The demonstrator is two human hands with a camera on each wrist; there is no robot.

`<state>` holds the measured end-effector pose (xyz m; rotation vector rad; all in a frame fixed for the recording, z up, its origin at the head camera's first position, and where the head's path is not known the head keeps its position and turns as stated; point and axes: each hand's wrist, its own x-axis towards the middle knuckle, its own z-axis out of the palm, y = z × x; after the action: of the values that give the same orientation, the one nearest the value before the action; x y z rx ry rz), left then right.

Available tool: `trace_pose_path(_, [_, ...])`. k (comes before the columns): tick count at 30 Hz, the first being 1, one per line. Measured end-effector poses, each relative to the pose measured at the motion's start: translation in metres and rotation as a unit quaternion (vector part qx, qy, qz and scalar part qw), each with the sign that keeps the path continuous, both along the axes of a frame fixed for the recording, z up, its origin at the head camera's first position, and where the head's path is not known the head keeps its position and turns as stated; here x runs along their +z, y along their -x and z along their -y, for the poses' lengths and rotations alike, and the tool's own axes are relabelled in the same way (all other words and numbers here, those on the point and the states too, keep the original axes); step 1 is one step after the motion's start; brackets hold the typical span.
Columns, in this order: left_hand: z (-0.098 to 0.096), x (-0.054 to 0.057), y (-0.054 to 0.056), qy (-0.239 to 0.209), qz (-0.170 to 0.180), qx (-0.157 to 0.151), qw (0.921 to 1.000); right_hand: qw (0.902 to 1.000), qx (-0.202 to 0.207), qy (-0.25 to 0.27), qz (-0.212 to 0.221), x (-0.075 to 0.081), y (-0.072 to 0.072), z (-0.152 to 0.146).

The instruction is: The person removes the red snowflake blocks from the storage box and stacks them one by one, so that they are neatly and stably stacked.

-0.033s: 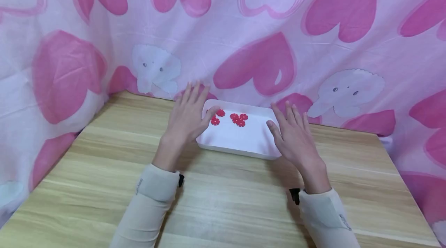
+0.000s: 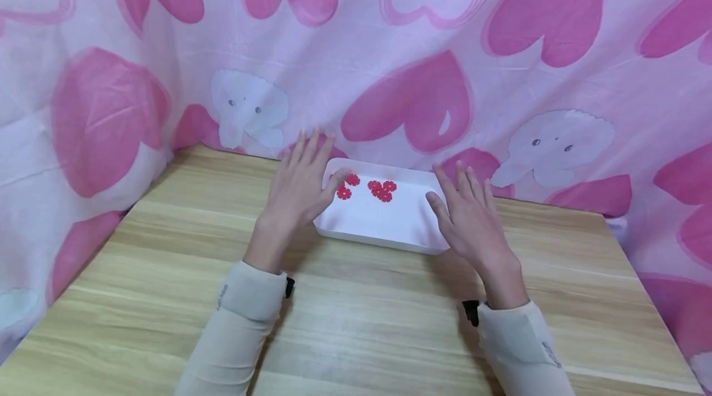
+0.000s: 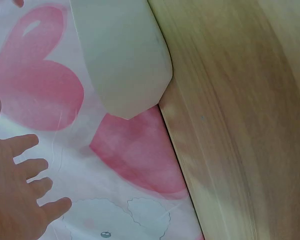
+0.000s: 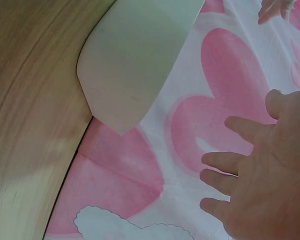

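Observation:
A white rectangular tray (image 2: 384, 223) lies on the wooden table, and in it are several small red flower-shaped pieces (image 2: 382, 191). My left hand (image 2: 300, 189) is over the tray's left end, fingers straight, its thumb partly covering a few more red pieces (image 2: 344, 193). At the opposite end, my right hand (image 2: 473, 223) overlaps the tray's right side with fingers spread. Neither hand holds anything. Both wrist views show the tray's outer wall (image 3: 125, 60) from the side, the hand raised with spread fingers; the pieces are hidden there.
Behind the wooden tabletop (image 2: 356, 322) hangs a pink curtain (image 2: 356, 75) printed with hearts and white cartoon animals. It also runs down along the left and right table edges. The tray sits close to the table's back edge.

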<state>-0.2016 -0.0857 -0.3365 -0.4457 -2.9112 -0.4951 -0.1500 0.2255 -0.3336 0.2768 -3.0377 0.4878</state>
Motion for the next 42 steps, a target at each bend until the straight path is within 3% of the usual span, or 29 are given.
trace_pose_path(11, [-0.005, 0.002, -0.002, 0.0, 0.015, 0.0, 0.9999, 0.9998, -0.002, 0.019, -0.007, 0.002, 0.0, -0.005])
trace_pose_path(17, [-0.008, 0.001, -0.003, -0.018, 0.073, 0.015, 0.997, 0.9988, 0.006, 0.048, -0.011, 0.003, 0.004, -0.01])
trace_pose_path(25, [-0.003, -0.005, -0.008, -0.07, 0.2, 0.015, 0.9772, 0.9956, 0.001, 0.092, 0.016, 0.007, 0.011, -0.009])
trace_pose_path(29, [0.003, -0.01, -0.006, -0.094, 0.226, 0.002, 0.9696, 0.994, 0.002, 0.109, 0.013, 0.005, 0.017, -0.006])
trace_pose_path(35, [0.006, -0.019, 0.0, -0.128, 0.272, -0.05, 0.9525, 0.9933, 0.003, 0.115, 0.007, 0.006, 0.029, -0.005])
trace_pose_path(42, [0.012, -0.022, 0.006, -0.129, 0.279, -0.053, 0.9502, 0.9951, 0.033, 0.075, 0.056, 0.027, 0.061, 0.006])
